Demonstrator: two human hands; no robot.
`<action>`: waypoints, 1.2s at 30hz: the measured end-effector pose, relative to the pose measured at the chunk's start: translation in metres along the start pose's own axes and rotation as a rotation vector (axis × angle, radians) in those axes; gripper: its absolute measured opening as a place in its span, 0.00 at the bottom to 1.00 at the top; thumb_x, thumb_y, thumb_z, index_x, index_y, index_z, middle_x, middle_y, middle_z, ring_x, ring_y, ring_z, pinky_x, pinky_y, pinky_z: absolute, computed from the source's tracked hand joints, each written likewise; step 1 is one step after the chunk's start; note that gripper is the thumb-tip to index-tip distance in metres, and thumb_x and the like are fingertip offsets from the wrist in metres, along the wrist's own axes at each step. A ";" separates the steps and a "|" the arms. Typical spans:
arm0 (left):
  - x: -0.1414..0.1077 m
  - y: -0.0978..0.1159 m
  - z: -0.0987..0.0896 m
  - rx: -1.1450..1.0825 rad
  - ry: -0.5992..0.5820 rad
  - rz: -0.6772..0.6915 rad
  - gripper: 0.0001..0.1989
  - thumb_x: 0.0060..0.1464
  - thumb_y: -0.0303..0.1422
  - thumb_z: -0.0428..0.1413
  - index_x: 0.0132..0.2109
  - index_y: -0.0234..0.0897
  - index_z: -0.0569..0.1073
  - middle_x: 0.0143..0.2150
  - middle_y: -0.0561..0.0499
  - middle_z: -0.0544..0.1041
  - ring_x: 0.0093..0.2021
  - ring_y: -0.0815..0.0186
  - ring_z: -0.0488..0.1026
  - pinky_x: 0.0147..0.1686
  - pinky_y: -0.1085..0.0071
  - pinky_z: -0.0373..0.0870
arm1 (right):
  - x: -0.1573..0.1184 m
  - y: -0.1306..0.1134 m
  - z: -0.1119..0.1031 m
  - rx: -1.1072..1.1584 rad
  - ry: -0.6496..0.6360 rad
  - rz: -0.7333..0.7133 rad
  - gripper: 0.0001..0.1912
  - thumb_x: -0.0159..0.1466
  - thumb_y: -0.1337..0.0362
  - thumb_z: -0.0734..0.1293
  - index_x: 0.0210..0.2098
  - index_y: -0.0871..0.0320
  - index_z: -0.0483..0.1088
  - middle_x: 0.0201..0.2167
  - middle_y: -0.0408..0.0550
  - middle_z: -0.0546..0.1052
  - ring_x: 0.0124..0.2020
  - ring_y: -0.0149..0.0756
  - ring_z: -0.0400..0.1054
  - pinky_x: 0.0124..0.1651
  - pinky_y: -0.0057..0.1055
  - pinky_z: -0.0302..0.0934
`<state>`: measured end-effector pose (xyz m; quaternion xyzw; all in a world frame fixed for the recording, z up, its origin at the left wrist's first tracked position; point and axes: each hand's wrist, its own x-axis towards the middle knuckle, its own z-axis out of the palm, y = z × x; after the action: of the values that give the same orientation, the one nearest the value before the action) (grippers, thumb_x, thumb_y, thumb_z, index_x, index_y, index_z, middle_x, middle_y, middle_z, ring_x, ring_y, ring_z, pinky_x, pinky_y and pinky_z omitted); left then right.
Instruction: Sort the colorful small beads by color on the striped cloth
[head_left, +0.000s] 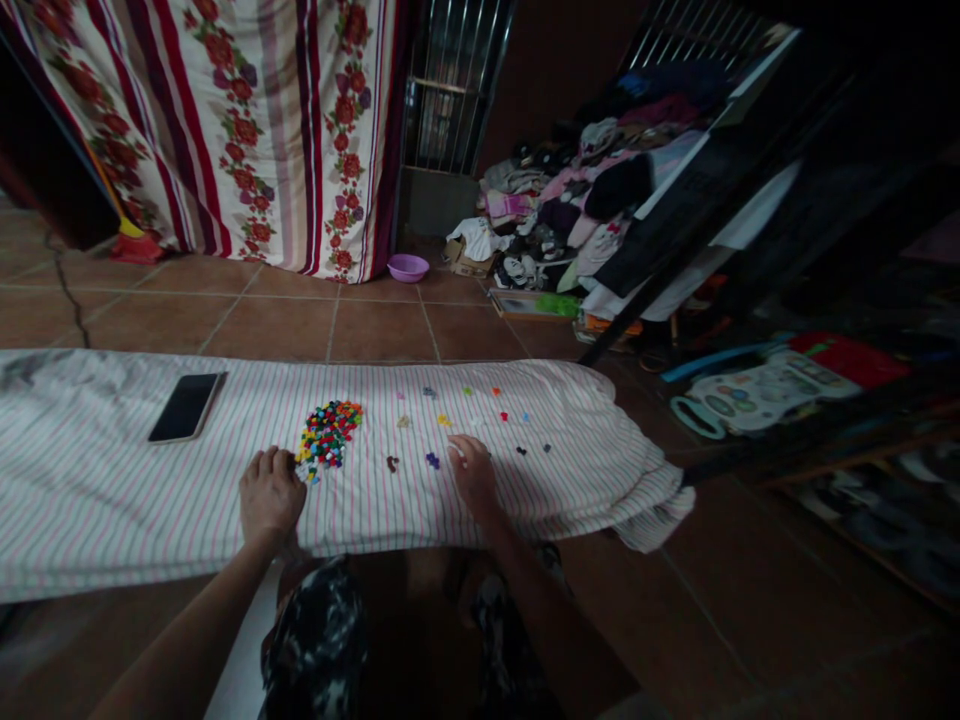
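A pile of small multicoloured beads (328, 436) lies on a striped cloth (187, 500). At the pile's lower left edge rests my left hand (271, 492), its fingers curled down; whatever is under them is hidden. My right hand (474, 472) is over the cloth with thumb and fingers drawn together, and I cannot make out anything between them. Around it the beads lie in small colour groups: purple beads (433, 460) just left, brown beads (392, 464), yellow beads (444, 420), red beads (504, 416), orange beads (496, 391), green beads (468, 391) and black beads (521, 451).
A phone (186, 408) lies on the cloth at the left. Beyond, a flowered curtain (247, 130) hangs above the tiled floor, with a purple basin (408, 267) beside it. Heaped clothes (570, 200) fill the back right. A toy-like white panel (772, 390) stands at right.
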<state>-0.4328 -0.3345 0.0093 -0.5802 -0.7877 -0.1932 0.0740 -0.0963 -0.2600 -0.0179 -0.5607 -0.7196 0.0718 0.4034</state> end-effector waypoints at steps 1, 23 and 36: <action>0.000 0.000 0.000 0.007 -0.003 0.004 0.13 0.58 0.28 0.46 0.45 0.34 0.73 0.52 0.38 0.74 0.56 0.51 0.66 0.53 0.54 0.63 | 0.002 0.008 -0.006 -0.031 0.033 0.016 0.16 0.67 0.64 0.58 0.43 0.59 0.76 0.44 0.56 0.79 0.48 0.43 0.70 0.54 0.41 0.64; 0.000 0.000 -0.001 -0.011 -0.006 0.000 0.13 0.58 0.28 0.46 0.45 0.35 0.73 0.52 0.37 0.74 0.57 0.50 0.66 0.52 0.54 0.64 | 0.006 0.032 -0.016 -0.117 -0.196 -0.028 0.11 0.59 0.73 0.62 0.36 0.57 0.75 0.37 0.51 0.78 0.41 0.40 0.71 0.46 0.35 0.63; 0.001 0.001 -0.005 0.036 -0.024 0.032 0.14 0.59 0.29 0.44 0.45 0.33 0.73 0.50 0.38 0.75 0.54 0.51 0.68 0.50 0.56 0.65 | 0.003 0.028 -0.016 -0.218 -0.149 0.011 0.10 0.61 0.73 0.62 0.35 0.57 0.75 0.36 0.51 0.78 0.40 0.42 0.68 0.46 0.36 0.60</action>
<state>-0.4331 -0.3349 0.0145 -0.5936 -0.7825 -0.1710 0.0782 -0.0645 -0.2532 -0.0218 -0.5984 -0.7479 0.0370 0.2849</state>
